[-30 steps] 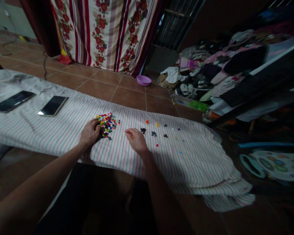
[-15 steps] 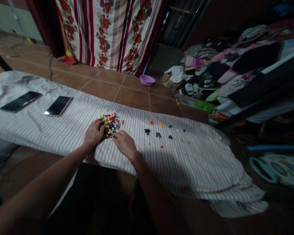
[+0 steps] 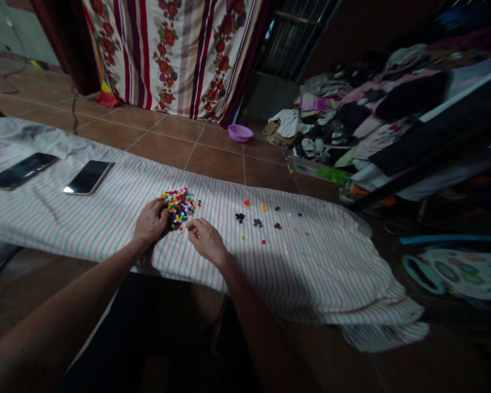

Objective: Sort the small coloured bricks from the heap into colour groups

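A heap of tiny multicoloured pieces [image 3: 181, 204], like small beads or bricks, lies on the striped cloth. My left hand [image 3: 150, 222] rests against the heap's left edge, its bent fingers apart and partly among the pieces. Just right of the heap, my right hand [image 3: 207, 240] pinches a small dark piece [image 3: 190, 228] between thumb and fingertips. Farther right, small colour groups are laid out: black pieces [image 3: 239, 218], grey pieces [image 3: 257, 222], dark brown pieces [image 3: 277, 225], orange pieces [image 3: 246, 202] and yellow pieces [image 3: 264, 207]. Single pieces, including a red piece [image 3: 263, 242], lie near them.
The striped cloth [image 3: 331, 284] covers a long low surface. Two dark-screened devices, a phone [image 3: 89, 177] and a larger one [image 3: 21, 170], lie at its left. Beyond are a purple basin [image 3: 240, 133], a floral curtain [image 3: 167, 54] and heaped clothes [image 3: 360, 103].
My right hand has drawn slightly away from the heap, with the small dark piece now showing in its fingertips. My left hand stays at the heap. The whole view has shifted a little.
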A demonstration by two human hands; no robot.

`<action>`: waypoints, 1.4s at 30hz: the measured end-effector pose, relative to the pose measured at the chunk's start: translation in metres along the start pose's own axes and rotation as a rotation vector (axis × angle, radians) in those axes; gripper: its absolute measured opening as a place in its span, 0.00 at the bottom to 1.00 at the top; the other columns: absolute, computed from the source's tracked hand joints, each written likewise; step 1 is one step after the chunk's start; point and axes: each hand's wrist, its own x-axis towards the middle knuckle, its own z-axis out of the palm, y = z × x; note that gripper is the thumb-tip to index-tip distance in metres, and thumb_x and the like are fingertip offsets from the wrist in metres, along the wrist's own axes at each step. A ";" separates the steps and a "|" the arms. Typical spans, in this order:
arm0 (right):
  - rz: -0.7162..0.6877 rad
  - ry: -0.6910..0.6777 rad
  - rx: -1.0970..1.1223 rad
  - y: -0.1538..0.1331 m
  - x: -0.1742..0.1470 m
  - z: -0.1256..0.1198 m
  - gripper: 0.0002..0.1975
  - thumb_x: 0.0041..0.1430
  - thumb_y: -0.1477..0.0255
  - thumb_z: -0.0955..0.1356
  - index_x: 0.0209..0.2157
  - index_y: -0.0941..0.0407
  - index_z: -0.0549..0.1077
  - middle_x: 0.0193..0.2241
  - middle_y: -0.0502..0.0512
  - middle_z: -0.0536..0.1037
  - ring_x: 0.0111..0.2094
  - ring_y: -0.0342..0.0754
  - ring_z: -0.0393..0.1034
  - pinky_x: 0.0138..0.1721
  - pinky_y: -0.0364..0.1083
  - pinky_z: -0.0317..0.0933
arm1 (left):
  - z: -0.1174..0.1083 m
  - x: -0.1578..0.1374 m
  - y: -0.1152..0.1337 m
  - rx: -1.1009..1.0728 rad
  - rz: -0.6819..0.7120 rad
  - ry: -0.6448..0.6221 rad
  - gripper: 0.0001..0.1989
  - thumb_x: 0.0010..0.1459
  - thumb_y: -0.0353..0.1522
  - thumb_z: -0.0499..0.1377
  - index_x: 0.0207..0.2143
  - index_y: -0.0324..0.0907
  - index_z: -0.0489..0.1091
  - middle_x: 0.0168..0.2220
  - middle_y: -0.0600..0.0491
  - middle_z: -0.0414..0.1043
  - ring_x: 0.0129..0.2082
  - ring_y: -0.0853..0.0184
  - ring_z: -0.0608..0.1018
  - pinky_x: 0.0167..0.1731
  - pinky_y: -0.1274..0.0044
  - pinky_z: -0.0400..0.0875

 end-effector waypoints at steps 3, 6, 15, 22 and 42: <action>0.036 0.047 0.067 0.009 -0.001 -0.004 0.12 0.56 0.80 0.63 0.39 0.53 0.72 0.37 0.51 0.75 0.36 0.43 0.70 0.43 0.44 0.65 | 0.000 0.000 0.000 0.006 -0.011 -0.001 0.20 0.59 0.38 0.46 0.44 0.39 0.71 0.54 0.43 0.71 0.57 0.58 0.70 0.62 0.65 0.62; 0.088 0.136 0.118 0.022 -0.001 -0.015 0.11 0.57 0.78 0.63 0.40 0.53 0.73 0.36 0.50 0.76 0.35 0.43 0.72 0.41 0.43 0.66 | -0.001 0.000 0.001 0.005 -0.008 -0.008 0.21 0.58 0.39 0.46 0.45 0.39 0.71 0.54 0.43 0.71 0.57 0.58 0.71 0.62 0.65 0.62; 0.185 0.523 -0.071 0.063 -0.014 -0.085 0.14 0.56 0.74 0.62 0.39 0.55 0.76 0.37 0.56 0.77 0.34 0.47 0.72 0.40 0.47 0.66 | -0.004 0.000 0.002 0.025 -0.033 -0.038 0.21 0.58 0.39 0.46 0.45 0.38 0.71 0.56 0.42 0.69 0.58 0.56 0.70 0.62 0.64 0.62; 0.486 0.632 -0.246 0.101 -0.047 -0.132 0.16 0.51 0.76 0.62 0.38 0.56 0.78 0.36 0.56 0.80 0.39 0.50 0.73 0.45 0.48 0.65 | -0.002 -0.001 -0.001 0.010 -0.006 -0.004 0.20 0.58 0.38 0.46 0.44 0.40 0.71 0.54 0.42 0.71 0.58 0.56 0.71 0.62 0.63 0.62; 0.746 0.431 -0.279 0.114 -0.049 -0.120 0.11 0.55 0.77 0.64 0.36 0.55 0.78 0.34 0.54 0.81 0.37 0.48 0.75 0.41 0.45 0.65 | -0.004 0.000 0.002 -0.003 -0.028 -0.027 0.21 0.58 0.39 0.46 0.43 0.39 0.71 0.55 0.41 0.70 0.58 0.54 0.70 0.61 0.61 0.62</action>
